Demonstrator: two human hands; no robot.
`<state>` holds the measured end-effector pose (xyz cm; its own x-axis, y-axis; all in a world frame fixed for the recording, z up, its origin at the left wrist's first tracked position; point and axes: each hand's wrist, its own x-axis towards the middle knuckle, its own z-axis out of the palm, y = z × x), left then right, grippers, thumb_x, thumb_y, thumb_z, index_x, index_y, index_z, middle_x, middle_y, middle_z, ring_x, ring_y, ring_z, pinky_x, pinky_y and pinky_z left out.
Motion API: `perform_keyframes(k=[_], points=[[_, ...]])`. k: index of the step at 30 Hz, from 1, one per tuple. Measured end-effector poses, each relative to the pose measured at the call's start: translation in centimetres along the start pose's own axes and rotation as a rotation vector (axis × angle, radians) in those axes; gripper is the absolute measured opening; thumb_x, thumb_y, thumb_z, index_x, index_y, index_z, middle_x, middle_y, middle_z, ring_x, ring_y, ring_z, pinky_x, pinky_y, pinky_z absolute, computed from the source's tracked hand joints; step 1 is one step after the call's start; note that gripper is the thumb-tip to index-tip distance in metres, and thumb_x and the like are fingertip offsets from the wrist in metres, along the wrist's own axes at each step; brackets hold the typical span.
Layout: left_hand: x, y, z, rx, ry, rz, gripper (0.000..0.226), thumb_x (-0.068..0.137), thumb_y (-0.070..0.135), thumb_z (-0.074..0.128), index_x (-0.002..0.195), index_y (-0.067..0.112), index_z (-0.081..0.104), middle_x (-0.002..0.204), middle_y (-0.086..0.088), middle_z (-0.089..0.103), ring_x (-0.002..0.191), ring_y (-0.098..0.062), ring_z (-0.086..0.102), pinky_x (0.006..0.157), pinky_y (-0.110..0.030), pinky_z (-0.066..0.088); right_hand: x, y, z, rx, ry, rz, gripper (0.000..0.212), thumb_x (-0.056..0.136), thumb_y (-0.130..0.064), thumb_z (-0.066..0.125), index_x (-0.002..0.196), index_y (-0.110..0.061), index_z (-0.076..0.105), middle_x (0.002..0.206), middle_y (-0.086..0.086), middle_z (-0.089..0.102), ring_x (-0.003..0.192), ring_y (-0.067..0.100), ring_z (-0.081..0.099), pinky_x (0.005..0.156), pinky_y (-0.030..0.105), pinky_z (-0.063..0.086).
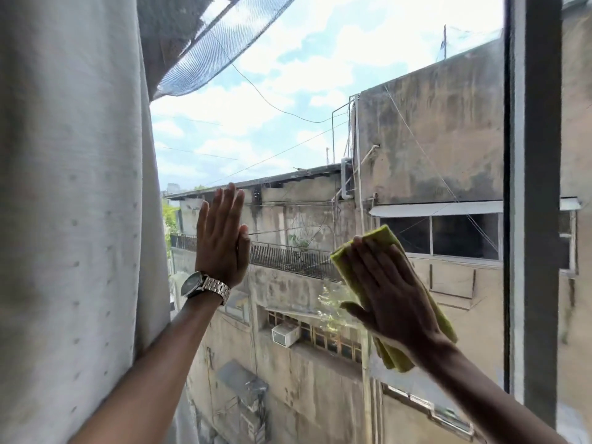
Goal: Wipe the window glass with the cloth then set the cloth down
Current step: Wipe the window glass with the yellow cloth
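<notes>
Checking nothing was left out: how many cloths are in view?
1: a yellow-green cloth pressed flat against the window glass under the right hand. Others may lie outside the view.

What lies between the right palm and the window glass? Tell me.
The yellow-green cloth, pressed flat against the window glass under the right hand. The head view shows it sticking out above and below the hand.

Both arms raised; left hand [222, 238] flat, right hand [389, 291] flat (fingers spread).

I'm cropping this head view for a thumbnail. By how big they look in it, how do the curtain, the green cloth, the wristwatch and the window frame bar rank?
Largest to smallest:
1. curtain
2. window frame bar
3. green cloth, partly hidden under the right hand
4. wristwatch
</notes>
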<state>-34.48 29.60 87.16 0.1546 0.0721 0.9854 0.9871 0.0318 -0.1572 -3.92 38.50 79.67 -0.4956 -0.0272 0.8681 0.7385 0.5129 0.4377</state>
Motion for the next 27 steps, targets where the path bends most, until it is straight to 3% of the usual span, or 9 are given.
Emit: perform_keyframes(k=[4, 9, 14, 17, 21, 27], points=[[0.2, 0.1, -0.5, -0.016, -0.020, -0.035, 0.056, 0.104, 0.027, 0.028, 0.155, 0.007, 0.036, 0.165, -0.013, 0.036, 0.157, -0.024, 0.027, 0.126, -0.055, 0.027, 9.9, 2.6, -2.2, 0.024, 0.056, 0.278, 0.088, 0.102, -0.069, 0.017, 0.159, -0.004, 0.025, 0.167, 0.020, 0.023, 0.156, 0.034, 0.020, 0.127, 0.054, 0.020], [1.6, -2.8, -2.1, 0.069, -0.080, 0.046, 0.052, 0.104, 0.025, 0.031, 0.153, 0.010, 0.037, 0.163, -0.011, 0.040, 0.148, -0.025, 0.042, 0.117, -0.053, 0.039, 15.3, 1.2, -2.2, 0.044, 0.114, 0.346, 0.088, 0.100, -0.072, 0.017, 0.162, -0.008, 0.016, 0.170, 0.014, 0.017, 0.158, 0.031, 0.014, 0.128, 0.053, 0.016], [0.2, -5.9, -3.2, 0.083, 0.005, -0.287, 0.056, 0.104, 0.027, 0.029, 0.158, 0.012, 0.034, 0.170, -0.009, 0.025, 0.160, -0.025, 0.020, 0.131, -0.052, 0.014, 17.0, 1.1, -1.5, 0.014, 0.149, 0.265, 0.091, 0.100, -0.075, 0.014, 0.162, -0.009, 0.014, 0.170, 0.014, 0.016, 0.158, 0.030, 0.013, 0.128, 0.052, 0.016], [-0.3, -6.5, -2.9, 0.005, 0.023, -0.291, 0.060, 0.103, 0.033, 0.023, 0.159, 0.011, 0.030, 0.171, -0.009, 0.023, 0.161, -0.024, 0.017, 0.133, -0.039, 0.003, 18.8, 0.3, -1.5, 0.022, 0.172, 0.217, 0.090, 0.100, -0.075, 0.015, 0.161, -0.009, 0.018, 0.169, 0.014, 0.020, 0.158, 0.030, 0.015, 0.129, 0.049, 0.012], [-0.7, -7.3, -2.4, -0.028, 0.064, -0.302, 0.059, 0.103, 0.030, 0.024, 0.158, 0.010, 0.031, 0.170, -0.008, 0.026, 0.160, -0.020, 0.018, 0.134, -0.040, 0.007, 21.2, -3.0, -1.0, 0.060, 0.170, 0.172, 0.088, 0.100, -0.073, 0.019, 0.160, -0.009, 0.021, 0.169, 0.016, 0.021, 0.157, 0.031, 0.015, 0.129, 0.052, 0.015], [-0.9, -7.7, -2.1, -0.014, 0.084, -0.280, 0.056, 0.104, 0.023, 0.026, 0.158, 0.010, 0.031, 0.169, -0.008, 0.027, 0.160, -0.020, 0.019, 0.133, -0.042, 0.010, 18.8, -9.6, 1.0, 0.056, 0.044, -0.102, 0.084, 0.103, -0.068, 0.018, 0.161, -0.007, 0.018, 0.168, 0.019, 0.020, 0.157, 0.035, 0.016, 0.128, 0.052, 0.017]])
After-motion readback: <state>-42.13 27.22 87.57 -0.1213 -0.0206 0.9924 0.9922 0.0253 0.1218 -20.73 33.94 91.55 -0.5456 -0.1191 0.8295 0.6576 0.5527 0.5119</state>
